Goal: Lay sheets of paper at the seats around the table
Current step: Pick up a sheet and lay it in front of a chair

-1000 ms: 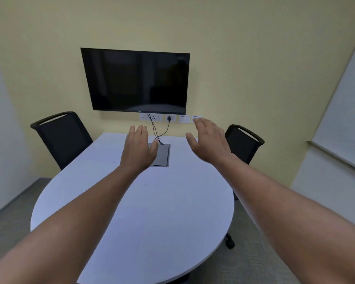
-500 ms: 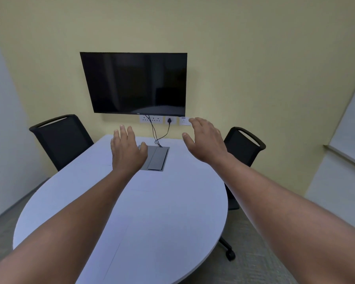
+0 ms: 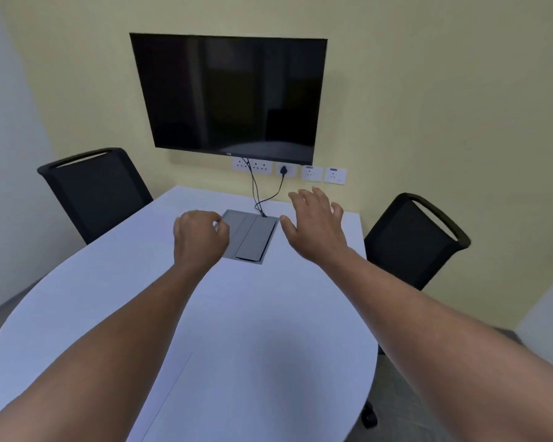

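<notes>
Over the white surface (image 3: 253,330), the left hand (image 3: 200,239) hangs with fingers (image 3: 205,218) curled into a loose, empty fist beside the grey cable hatch (image 3: 253,237). The right hand (image 3: 316,228) hovers with fingers spread, holding nothing. No paper sheets can be made out at either black chair (image 3: 96,193).

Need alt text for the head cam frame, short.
Two bare arms reach over a white oval table: the left hand curled loosely, the right hand open with fingers spread, neither holding paper. Between them sits a grey cable hatch; two black chairs flank the table below a dark wall screen.
</notes>
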{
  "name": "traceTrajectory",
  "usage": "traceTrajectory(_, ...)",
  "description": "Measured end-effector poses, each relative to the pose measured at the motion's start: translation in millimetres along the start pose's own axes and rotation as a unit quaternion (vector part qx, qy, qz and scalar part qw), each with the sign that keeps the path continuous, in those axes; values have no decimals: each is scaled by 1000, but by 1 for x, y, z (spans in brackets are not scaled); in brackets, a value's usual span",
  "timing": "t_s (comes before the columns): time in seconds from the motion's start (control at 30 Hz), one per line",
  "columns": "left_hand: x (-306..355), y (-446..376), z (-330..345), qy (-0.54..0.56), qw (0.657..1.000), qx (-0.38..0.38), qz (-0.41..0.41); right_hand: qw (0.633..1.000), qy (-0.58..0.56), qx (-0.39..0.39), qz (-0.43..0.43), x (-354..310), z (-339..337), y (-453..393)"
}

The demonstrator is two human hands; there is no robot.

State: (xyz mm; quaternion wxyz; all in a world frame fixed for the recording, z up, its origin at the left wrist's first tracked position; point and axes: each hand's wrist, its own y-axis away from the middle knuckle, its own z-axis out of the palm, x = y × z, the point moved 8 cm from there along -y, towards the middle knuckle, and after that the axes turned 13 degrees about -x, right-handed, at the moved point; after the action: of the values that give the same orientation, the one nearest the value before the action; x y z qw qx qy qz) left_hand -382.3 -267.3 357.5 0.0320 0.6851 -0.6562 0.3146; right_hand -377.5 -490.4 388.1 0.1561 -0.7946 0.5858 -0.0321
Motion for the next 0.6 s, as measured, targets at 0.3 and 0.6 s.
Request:
traceTrajectory(0.3,-55,-35,57,15,997,-62,-41,998,-16,-58,-6,14,88,-71)
traceTrajectory(0.6,-118,-41,121,-40,976,-126,-174,987,-22,-155,-29,50,195,-113)
